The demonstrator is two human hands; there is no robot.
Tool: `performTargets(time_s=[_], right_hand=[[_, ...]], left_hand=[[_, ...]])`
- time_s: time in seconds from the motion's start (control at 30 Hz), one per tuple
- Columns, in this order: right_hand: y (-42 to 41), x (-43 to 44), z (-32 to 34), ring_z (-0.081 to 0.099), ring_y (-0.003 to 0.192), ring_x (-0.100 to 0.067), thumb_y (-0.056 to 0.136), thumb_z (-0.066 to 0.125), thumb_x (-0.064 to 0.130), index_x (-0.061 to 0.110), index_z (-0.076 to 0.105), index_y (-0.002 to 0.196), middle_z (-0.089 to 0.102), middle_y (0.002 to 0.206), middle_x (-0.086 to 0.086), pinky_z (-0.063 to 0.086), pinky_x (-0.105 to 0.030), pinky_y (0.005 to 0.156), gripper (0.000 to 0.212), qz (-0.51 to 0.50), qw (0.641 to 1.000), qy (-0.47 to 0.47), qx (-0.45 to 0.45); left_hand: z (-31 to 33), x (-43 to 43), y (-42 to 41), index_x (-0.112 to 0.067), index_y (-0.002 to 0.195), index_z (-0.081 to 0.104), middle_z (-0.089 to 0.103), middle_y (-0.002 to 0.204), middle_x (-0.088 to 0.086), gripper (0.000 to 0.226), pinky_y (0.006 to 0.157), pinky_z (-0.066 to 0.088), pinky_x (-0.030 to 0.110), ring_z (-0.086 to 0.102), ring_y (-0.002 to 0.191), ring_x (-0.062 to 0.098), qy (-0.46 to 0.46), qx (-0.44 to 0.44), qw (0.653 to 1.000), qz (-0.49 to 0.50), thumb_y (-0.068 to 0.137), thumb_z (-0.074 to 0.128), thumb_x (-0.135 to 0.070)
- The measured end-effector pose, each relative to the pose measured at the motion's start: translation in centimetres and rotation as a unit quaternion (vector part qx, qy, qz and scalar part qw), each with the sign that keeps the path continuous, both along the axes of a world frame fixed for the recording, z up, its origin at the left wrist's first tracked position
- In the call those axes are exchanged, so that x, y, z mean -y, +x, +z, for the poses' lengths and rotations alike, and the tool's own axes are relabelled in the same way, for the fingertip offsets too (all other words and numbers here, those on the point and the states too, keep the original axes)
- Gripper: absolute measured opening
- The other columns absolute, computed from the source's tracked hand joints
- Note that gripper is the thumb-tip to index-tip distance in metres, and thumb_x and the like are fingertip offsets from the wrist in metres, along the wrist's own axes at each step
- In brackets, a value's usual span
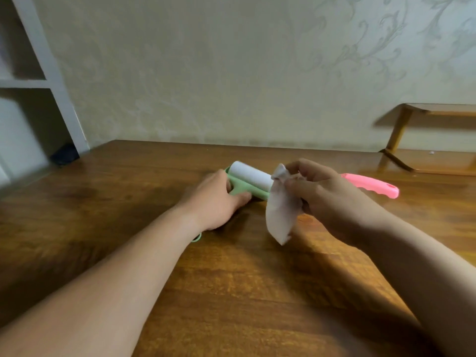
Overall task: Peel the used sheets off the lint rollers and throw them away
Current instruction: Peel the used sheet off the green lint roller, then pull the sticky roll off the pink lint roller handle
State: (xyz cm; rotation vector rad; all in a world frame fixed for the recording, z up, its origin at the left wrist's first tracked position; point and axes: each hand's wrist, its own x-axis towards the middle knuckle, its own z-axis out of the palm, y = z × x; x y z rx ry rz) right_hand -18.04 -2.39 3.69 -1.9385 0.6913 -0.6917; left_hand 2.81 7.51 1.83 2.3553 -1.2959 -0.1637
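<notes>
— A wooden table (231, 279) against a papered wall. What's on it?

— My left hand (216, 202) grips the green lint roller (251, 175), which lies on the table. My right hand (327, 199) pinches the used sheet (280, 210), hanging beside the roll.

— Risk?

— I judge the sticky sheet could cling to my fingers or re-stick. The pink roller (373, 185) lies behind.

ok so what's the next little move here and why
Probably pull the sheet clear of the green roller with the right hand: its fingers pinch the sheet's top beside the roll's end, while the left hand holds the roller on the table.
</notes>
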Motion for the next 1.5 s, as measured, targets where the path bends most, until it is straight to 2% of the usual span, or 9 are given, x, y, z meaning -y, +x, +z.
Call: performTargets(time_s=[0.13,0.27,0.4,0.6,0.73,0.9,1.0,1.27,1.5], right_hand=[[0.5,0.0,0.6,0.075,0.112,-0.033,0.112,0.056,0.012,0.01,0.072,0.123,0.074,0.126,-0.019,0.067,-0.04,0.087,0.02,0.002,0.979,0.161,0.122],[0.5,-1.0,1.6,0.076,0.092,-0.029,0.112,0.044,0.007,-0.003,0.066,0.128,0.075,0.108,-0.021,0.065,-0.037,0.078,0.029,0.124,0.917,0.312,0.217],[0.5,-1.6,1.6,0.064,0.115,-0.038,0.114,0.042,0.023,-0.005,0.061,0.143,0.065,0.124,-0.023,0.05,-0.053,0.114,0.045,0.147,0.909,0.342,0.188],[1.4,-2.5,1.4,0.073,0.109,-0.031,0.115,0.044,0.025,0.003,0.067,0.129,0.072,0.124,-0.023,0.063,-0.042,0.098,0.035,0.161,0.907,0.341,0.189],[1.3,-1.8,1.1,0.084,0.094,-0.031,0.113,0.057,0.022,0.001,0.062,0.116,0.084,0.106,-0.021,0.07,-0.045,0.081,0.022,0.019,0.952,0.239,0.191],[-0.6,0.5,2.9,0.085,0.082,-0.029,0.11,0.06,0.019,0.008,0.065,0.108,0.085,0.09,-0.013,0.064,-0.031,0.062,0.012,-0.06,0.962,0.15,0.219],[-2.0,2.1,3.6,0.083,0.074,-0.024,0.109,0.059,0.018,0.012,0.069,0.106,0.084,0.082,-0.006,0.062,-0.029,0.06,0.012,-0.129,0.961,0.099,0.225],[-1.8,2.6,2.5,0.08,0.067,-0.02,0.108,0.061,0.02,0.013,0.071,0.104,0.083,0.08,-0.006,0.06,-0.025,0.056,0.012,-0.149,0.971,0.051,0.181],[-1.1,1.8,1.8,0.081,0.069,-0.023,0.109,0.064,0.023,0.016,0.073,0.101,0.083,0.082,-0.005,0.061,-0.026,0.057,0.014,-0.114,0.986,-0.019,0.117]], left_hand=[[1.3,-0.8,-1.1,-0.029,0.142,0.055,0.056,0.141,-0.006,0.047,0.106,0.049,0.035,0.058,0.132,0.016,-0.248,-0.044,0.961,-0.116,0.106,0.052,-0.058],[1.0,-1.2,-4.4,-0.03,0.17,0.035,0.036,0.164,-0.02,0.068,0.116,0.027,0.001,0.03,0.145,-0.027,-0.26,-0.019,0.914,-0.312,0.11,0.066,-0.032],[1.3,-0.6,-4.5,-0.011,0.16,0.054,0.06,0.149,0.003,0.051,0.111,0.038,0.006,0.055,0.135,0.002,-0.32,0.034,0.907,-0.27,0.11,0.062,-0.004],[0.4,-0.2,-4.2,-0.017,0.132,0.076,0.081,0.113,-0.002,0.025,0.082,0.057,0.018,0.076,0.098,0.01,-0.397,0.023,0.897,-0.194,0.116,0.057,-0.022],[1.0,0.6,-3.2,-0.015,0.118,0.073,0.082,0.099,-0.005,0.026,0.075,0.067,0.036,0.081,0.086,0.012,-0.45,-0.18,0.869,-0.1,0.119,0.048,-0.022],[1.4,0.5,-3.2,-0.018,0.085,0.051,0.047,0.06,-0.015,0.025,0.054,0.054,0.038,0.047,0.053,0.009,-0.382,-0.339,0.853,-0.103,0.102,0.049,-0.037],[1.1,0.5,-4.1,-0.024,0.087,0.052,0.051,0.058,-0.018,0.042,0.061,0.04,0.038,0.044,0.057,0.009,-0.298,-0.282,0.901,-0.139,0.097,0.055,-0.065],[0.7,0.0,-5.7,-0.029,0.108,0.066,0.075,0.075,-0.01,0.032,0.051,0.046,0.023,0.053,0.048,0.002,-0.196,-0.204,0.938,-0.198,0.118,0.042,-0.048],[1.2,-0.4,-5.7,-0.019,0.103,0.067,0.069,0.091,-0.005,0.061,0.087,0.05,0.038,0.063,0.087,0.003,-0.185,-0.231,0.939,-0.179,0.112,0.031,-0.066]])
